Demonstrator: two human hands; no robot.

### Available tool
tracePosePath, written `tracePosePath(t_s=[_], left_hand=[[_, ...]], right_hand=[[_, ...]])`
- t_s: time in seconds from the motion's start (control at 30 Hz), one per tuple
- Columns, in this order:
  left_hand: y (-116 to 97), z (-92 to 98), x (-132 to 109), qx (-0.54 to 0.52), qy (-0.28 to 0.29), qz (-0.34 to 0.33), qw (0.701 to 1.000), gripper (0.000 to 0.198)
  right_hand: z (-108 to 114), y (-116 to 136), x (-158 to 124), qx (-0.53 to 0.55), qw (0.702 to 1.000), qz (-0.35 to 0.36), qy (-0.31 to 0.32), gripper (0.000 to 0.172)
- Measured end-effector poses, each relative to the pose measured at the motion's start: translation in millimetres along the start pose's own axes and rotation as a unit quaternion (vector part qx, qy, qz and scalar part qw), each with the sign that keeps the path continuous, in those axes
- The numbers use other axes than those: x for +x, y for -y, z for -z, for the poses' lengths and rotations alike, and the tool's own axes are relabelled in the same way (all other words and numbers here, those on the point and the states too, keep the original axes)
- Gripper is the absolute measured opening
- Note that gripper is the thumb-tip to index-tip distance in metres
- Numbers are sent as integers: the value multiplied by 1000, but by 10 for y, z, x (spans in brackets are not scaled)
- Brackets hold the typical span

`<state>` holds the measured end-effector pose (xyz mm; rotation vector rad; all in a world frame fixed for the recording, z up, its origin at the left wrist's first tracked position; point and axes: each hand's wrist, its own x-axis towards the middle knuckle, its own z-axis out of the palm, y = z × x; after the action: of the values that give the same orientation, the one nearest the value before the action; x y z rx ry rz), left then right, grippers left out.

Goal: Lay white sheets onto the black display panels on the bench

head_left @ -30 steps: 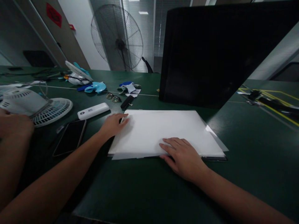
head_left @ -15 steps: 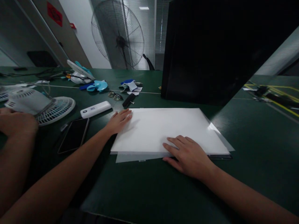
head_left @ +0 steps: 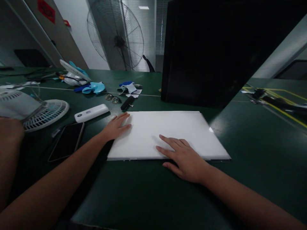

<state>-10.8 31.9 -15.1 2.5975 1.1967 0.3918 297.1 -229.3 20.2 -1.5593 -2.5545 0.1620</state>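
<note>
A flat white rectangular slab [head_left: 148, 134], perhaps a drawing pad or a light panel, lies on the green table in front of me. My left hand [head_left: 115, 127] rests at its left edge, fingers stretched across the white surface. Over the front edge, right of the middle, lies my right hand [head_left: 183, 156], its fingers spread and the thumb below the edge. Neither hand grips anything. A dark layer shows under the slab along the front right edge.
A black monitor [head_left: 203, 57] stands behind the slab. To the left are a phone [head_left: 67, 140], a white power bank [head_left: 91, 113], glasses [head_left: 113, 98] and a fan part with a white grille [head_left: 48, 113]. Another person's hand [head_left: 11, 129] is by the grille.
The translucent sheet that stuck out at the slab's front and right no longer protrudes there. Both hands stay open on the slab. My view has shifted slightly to the right.
</note>
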Motion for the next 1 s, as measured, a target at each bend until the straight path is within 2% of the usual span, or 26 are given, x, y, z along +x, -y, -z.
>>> tracePosePath(t_s=[0.13, 0.23, 0.3, 0.4, 0.5, 0.57, 0.63, 0.77, 0.87, 1.0], left_hand=[[30, -6, -4, 2, 17, -11, 1000, 70], [21, -5, -4, 22, 37, -15, 999, 68], [6, -2, -6, 33, 43, -16, 998, 72], [-13, 6, -12, 27, 43, -18, 999, 76], [-13, 14, -14, -8, 38, -10, 999, 74], [2, 19, -6, -63, 17, 7, 998, 69], [26, 29, 8, -127, -13, 24, 991, 62], [77, 70, 25, -226, -59, 44, 971, 58], [81, 109, -1, -286, -48, 52, 956, 54], [24, 141, -42, -253, -20, -24, 967, 57]], right_hand=[[26, -126, -46, 31, 999, 20, -2, 66], [-4, -230, -74, 6, 998, 5, -60, 73], [-19, -264, -82, -19, 994, 21, -106, 68], [0, -241, -76, -63, 977, 95, -181, 45], [50, -158, -64, -119, 938, 205, -253, 20], [86, -100, -67, -152, 912, 266, -272, 18], [122, -60, -84, -177, 898, 293, -276, 23], [204, -54, -150, -196, 884, 293, -306, 26], [298, -96, -219, -199, 885, 277, -317, 26], [501, -155, -348, -194, 889, 247, -332, 27]])
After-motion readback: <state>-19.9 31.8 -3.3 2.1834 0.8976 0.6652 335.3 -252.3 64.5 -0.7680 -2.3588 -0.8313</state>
